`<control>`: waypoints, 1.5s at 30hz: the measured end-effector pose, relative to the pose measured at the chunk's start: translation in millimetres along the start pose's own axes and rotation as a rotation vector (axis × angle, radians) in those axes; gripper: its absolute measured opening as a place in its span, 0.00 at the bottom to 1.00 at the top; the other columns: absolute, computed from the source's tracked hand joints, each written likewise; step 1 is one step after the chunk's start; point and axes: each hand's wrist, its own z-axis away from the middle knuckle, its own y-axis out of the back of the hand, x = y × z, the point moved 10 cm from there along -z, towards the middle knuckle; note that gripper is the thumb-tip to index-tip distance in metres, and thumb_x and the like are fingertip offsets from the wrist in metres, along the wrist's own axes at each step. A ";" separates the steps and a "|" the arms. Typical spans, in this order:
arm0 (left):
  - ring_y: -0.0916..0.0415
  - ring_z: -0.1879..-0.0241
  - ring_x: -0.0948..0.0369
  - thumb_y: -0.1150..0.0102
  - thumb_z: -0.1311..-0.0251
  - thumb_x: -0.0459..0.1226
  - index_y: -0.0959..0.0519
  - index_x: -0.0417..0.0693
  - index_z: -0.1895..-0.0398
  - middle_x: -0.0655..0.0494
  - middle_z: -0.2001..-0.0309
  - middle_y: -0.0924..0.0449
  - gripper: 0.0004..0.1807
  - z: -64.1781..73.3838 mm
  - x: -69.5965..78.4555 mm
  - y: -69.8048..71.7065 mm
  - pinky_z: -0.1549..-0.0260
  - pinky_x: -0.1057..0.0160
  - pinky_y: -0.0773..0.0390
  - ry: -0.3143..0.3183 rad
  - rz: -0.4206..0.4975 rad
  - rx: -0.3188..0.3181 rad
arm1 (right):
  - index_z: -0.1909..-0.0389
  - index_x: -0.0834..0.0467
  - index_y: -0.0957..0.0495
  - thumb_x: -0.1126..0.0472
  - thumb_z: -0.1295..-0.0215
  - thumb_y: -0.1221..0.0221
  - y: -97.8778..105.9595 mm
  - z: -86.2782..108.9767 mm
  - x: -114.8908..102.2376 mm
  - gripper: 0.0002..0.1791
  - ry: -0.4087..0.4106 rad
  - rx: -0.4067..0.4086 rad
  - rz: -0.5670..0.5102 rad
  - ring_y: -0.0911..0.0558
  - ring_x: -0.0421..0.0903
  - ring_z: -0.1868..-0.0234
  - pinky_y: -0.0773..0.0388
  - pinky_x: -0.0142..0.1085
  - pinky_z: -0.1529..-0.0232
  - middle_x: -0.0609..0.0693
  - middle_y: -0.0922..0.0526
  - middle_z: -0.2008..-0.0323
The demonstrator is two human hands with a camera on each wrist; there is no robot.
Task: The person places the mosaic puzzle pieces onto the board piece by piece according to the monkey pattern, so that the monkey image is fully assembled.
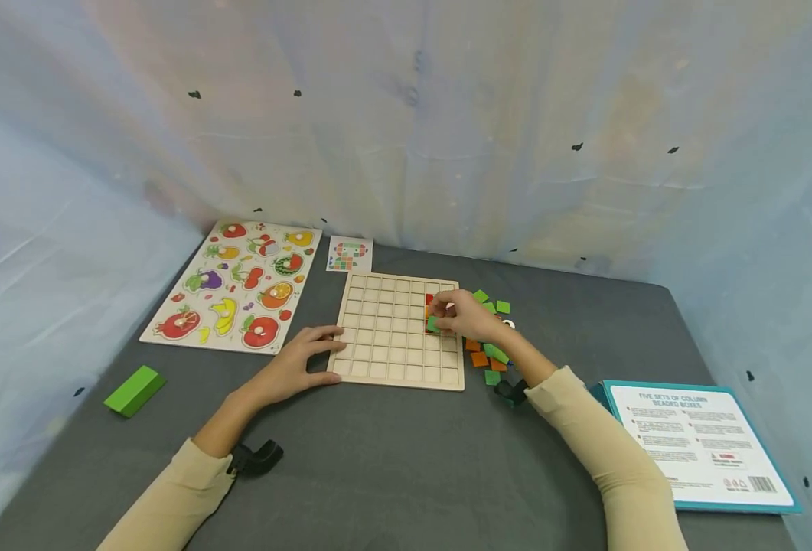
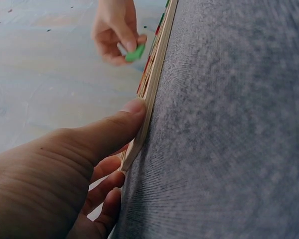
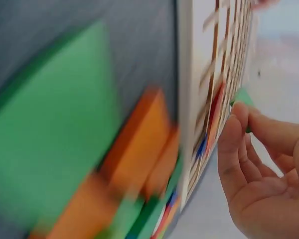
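A pale wooden grid board [image 1: 385, 329] lies on the grey table, with a few coloured tiles in its right-hand column. My left hand [image 1: 305, 360] rests against the board's left edge near the front corner, its thumb and fingers spread apart; in the left wrist view the thumb [image 2: 117, 127] touches the rim. Over the right column, my right hand [image 1: 464, 314] pinches a small green tile [image 3: 243, 97] between thumb and fingertips, held above the board. Red and orange tiles sit beneath it, partly hidden by the fingers.
Loose green and orange tiles [image 1: 479, 359] lie beside the board's right edge. Behind the board is a small pattern card [image 1: 349, 254]. A fruit puzzle board [image 1: 233, 287] and a green block [image 1: 134, 391] lie left; a teal-edged box [image 1: 702, 444] stands right.
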 end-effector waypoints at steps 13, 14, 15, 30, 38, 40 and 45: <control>0.39 0.33 0.47 0.26 0.45 0.44 0.21 0.43 0.38 0.46 0.30 0.34 0.31 -1.6 2.5 -2.4 0.39 0.41 0.34 -0.011 0.005 0.003 | 0.53 0.62 0.17 0.67 0.34 0.36 -14.1 -16.8 -9.1 0.10 0.018 0.151 0.409 0.23 0.49 0.61 0.25 0.39 0.61 0.54 0.20 0.59; 0.39 0.33 0.47 0.26 0.45 0.44 0.21 0.43 0.38 0.46 0.30 0.34 0.31 -1.7 2.5 -2.4 0.39 0.41 0.34 -0.013 0.005 0.003 | 0.51 0.62 0.17 0.66 0.34 0.36 -13.6 -12.6 -13.2 0.12 0.030 0.169 0.476 0.22 0.51 0.57 0.24 0.42 0.59 0.55 0.20 0.55; 0.39 0.33 0.47 0.26 0.45 0.44 0.21 0.43 0.38 0.46 0.30 0.34 0.31 -1.8 2.4 -2.5 0.39 0.41 0.34 -0.013 0.004 0.002 | 0.48 0.62 0.18 0.65 0.33 0.36 -13.9 -7.6 -17.8 0.14 0.040 0.179 0.545 0.22 0.53 0.53 0.24 0.45 0.55 0.57 0.20 0.51; 0.39 0.33 0.46 0.27 0.43 0.45 0.22 0.41 0.38 0.45 0.30 0.34 0.31 -0.7 1.2 -3.8 0.40 0.40 0.35 -0.020 0.011 0.001 | 0.23 0.55 0.42 0.36 0.24 0.56 -57.0 31.5 -12.2 0.38 -0.055 -0.164 0.834 0.57 0.57 0.21 0.66 0.67 0.31 0.50 0.46 0.22; 0.38 0.34 0.47 0.26 0.45 0.44 0.21 0.42 0.38 0.46 0.30 0.34 0.31 -0.7 0.9 -2.0 0.40 0.41 0.34 -0.019 0.011 0.013 | 0.26 0.58 0.36 0.41 0.23 0.52 -47.8 36.1 -15.5 0.34 0.044 -0.103 0.725 0.52 0.61 0.23 0.61 0.69 0.32 0.56 0.42 0.24; 0.39 0.34 0.47 0.26 0.45 0.44 0.21 0.42 0.38 0.46 0.30 0.34 0.31 -0.9 0.6 -3.2 0.40 0.41 0.34 -0.019 0.018 0.007 | 0.30 0.60 0.30 0.46 0.24 0.47 -28.4 40.9 -12.3 0.30 0.023 -0.013 0.692 0.45 0.62 0.25 0.53 0.69 0.33 0.60 0.37 0.27; 0.39 0.33 0.47 0.26 0.45 0.45 0.21 0.43 0.38 0.47 0.30 0.34 0.32 -0.6 -0.8 -2.4 0.39 0.42 0.34 -0.013 0.011 0.013 | 0.52 0.66 0.17 0.63 0.32 0.36 51.0 63.9 22.6 0.12 -0.202 0.243 0.627 0.21 0.60 0.55 0.25 0.55 0.56 0.64 0.20 0.53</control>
